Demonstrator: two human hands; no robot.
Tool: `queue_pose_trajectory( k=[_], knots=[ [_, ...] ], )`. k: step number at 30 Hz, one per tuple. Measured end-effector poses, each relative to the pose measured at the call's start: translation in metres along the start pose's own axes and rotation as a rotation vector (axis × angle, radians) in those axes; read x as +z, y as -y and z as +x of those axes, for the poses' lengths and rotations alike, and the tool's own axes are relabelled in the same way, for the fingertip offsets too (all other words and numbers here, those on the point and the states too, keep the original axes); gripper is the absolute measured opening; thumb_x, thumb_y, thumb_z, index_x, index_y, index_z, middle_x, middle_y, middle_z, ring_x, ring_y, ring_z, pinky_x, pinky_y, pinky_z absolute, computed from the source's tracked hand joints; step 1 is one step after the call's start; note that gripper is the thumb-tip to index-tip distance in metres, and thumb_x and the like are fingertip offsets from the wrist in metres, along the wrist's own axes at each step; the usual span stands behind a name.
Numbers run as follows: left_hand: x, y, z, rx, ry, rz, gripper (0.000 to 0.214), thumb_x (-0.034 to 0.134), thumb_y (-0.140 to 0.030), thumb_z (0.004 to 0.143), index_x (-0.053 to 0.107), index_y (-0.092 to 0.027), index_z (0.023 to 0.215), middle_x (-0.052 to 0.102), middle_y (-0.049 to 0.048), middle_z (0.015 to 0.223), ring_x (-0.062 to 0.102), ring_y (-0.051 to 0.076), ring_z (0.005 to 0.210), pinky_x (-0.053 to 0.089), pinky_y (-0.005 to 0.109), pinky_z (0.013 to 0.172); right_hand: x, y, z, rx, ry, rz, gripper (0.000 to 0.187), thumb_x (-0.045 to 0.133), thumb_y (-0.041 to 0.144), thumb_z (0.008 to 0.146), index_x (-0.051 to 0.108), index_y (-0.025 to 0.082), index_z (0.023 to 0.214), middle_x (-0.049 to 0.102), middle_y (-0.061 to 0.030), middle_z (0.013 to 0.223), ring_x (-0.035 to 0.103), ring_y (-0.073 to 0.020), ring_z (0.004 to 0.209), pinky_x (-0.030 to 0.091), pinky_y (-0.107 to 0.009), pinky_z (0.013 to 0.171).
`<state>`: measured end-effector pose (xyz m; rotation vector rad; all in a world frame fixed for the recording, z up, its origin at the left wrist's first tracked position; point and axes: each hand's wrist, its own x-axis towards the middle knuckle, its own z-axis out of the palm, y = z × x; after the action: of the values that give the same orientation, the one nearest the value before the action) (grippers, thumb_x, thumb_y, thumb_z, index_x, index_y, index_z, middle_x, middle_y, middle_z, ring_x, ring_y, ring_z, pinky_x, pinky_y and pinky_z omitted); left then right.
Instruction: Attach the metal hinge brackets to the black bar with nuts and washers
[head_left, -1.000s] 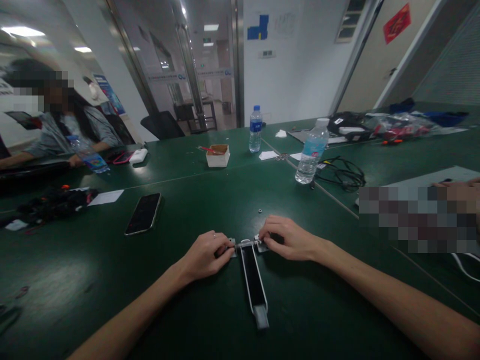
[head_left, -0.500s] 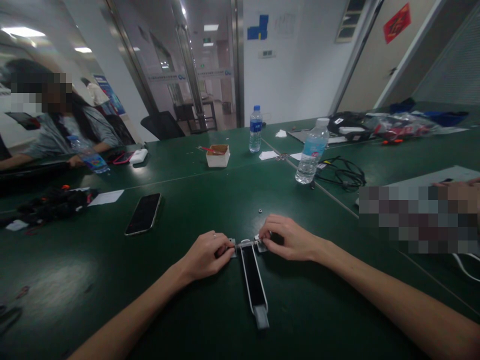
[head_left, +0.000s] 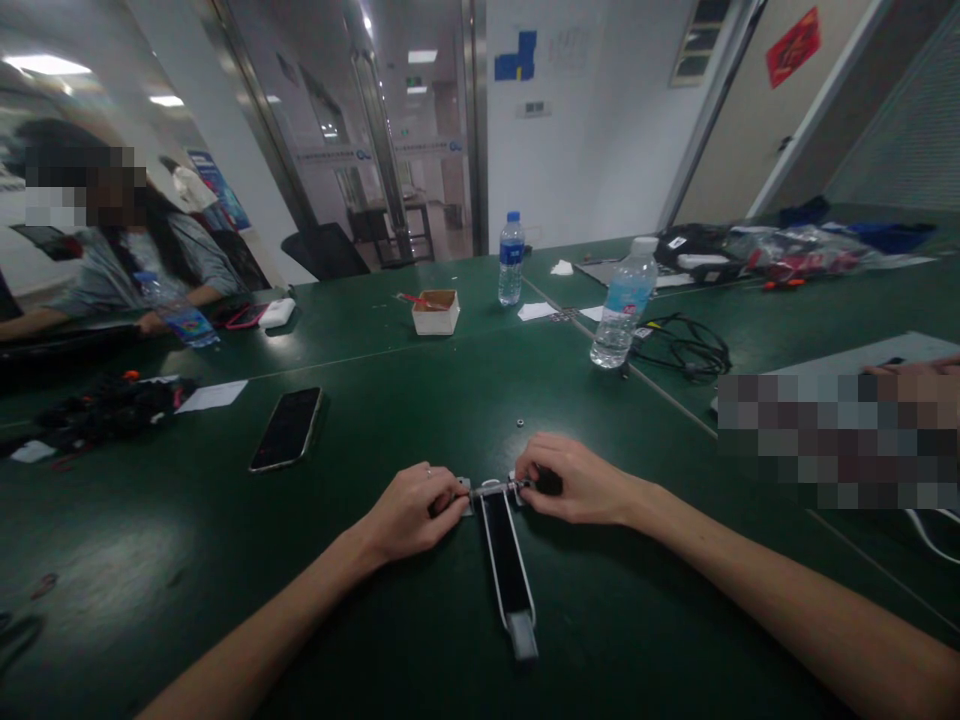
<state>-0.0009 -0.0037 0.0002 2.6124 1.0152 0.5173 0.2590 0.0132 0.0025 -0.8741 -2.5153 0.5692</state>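
Observation:
On the green table in front of me lies a long, narrow device with a white wire frame [head_left: 491,560], a dark strip inside and a grey block [head_left: 522,637] at its near end. A thin metal rod [head_left: 491,490] crosses its far end, with a small metal bracket at either side. My left hand [head_left: 424,510] pinches the rod's left end by the bracket. Closed at the right end is my right hand [head_left: 570,478], its thumb and fingers around a small part too hidden to name. Just beyond them sits a small nut [head_left: 520,423].
A phone [head_left: 287,428] lies to the left. Farther back stand a small white box [head_left: 436,313] and two water bottles, one blue-capped [head_left: 511,260], one larger [head_left: 624,305]. Black cables [head_left: 686,345] coil at right. A person [head_left: 150,240] sits at left; another's hand [head_left: 919,380] is at right.
My right hand's fingers have shifted slightly at the rod's right end. The left hand and the device have stayed in place.

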Motion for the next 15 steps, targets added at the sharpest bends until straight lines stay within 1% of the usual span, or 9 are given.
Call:
queue_pose_trajectory(
  k=[6,10,12,15],
  knots=[
    [0.0002,0.0006,-0.0006,0.008,-0.001,-0.004,0.011,0.053,-0.017,0.087,0.062,-0.013,0.083,0.057,-0.0007,0.066,0.049,0.011,0.058,0.038,0.023,0.058,0.0014,-0.0017,0.0003,-0.015,-0.004,-0.013,0.009,0.058,0.023,0.083,0.06,0.015,0.086,0.054,-0.0006,0.076,0.049,-0.0127,0.071,0.039,-0.027,0.066],
    [-0.0001,0.0012,-0.001,0.018,-0.001,-0.007,0.01,0.053,-0.017,0.087,0.063,-0.012,0.085,0.056,-0.0008,0.066,0.049,0.012,0.058,0.038,0.024,0.058,-0.0007,0.001,0.0012,-0.017,0.003,-0.015,0.01,0.056,0.024,0.084,0.06,0.015,0.085,0.055,-0.0019,0.076,0.049,-0.0134,0.071,0.04,-0.028,0.066],
    [0.0001,0.0016,-0.001,0.024,-0.007,-0.013,0.011,0.053,-0.016,0.087,0.063,-0.012,0.088,0.055,-0.0009,0.066,0.049,0.012,0.058,0.038,0.025,0.059,-0.0015,0.0009,0.0014,0.015,-0.02,-0.029,0.013,0.054,0.025,0.086,0.061,0.014,0.09,0.058,-0.0049,0.082,0.051,-0.0153,0.076,0.042,-0.03,0.069],
    [0.0013,0.002,-0.001,0.024,-0.023,-0.008,0.013,0.053,-0.018,0.086,0.064,-0.013,0.09,0.054,-0.0013,0.065,0.048,0.012,0.057,0.037,0.025,0.058,0.0004,-0.0051,0.0012,0.095,-0.115,-0.126,0.026,0.049,0.027,0.09,0.058,0.013,0.109,0.059,-0.0115,0.103,0.051,-0.021,0.093,0.044,-0.037,0.081]
  ],
)
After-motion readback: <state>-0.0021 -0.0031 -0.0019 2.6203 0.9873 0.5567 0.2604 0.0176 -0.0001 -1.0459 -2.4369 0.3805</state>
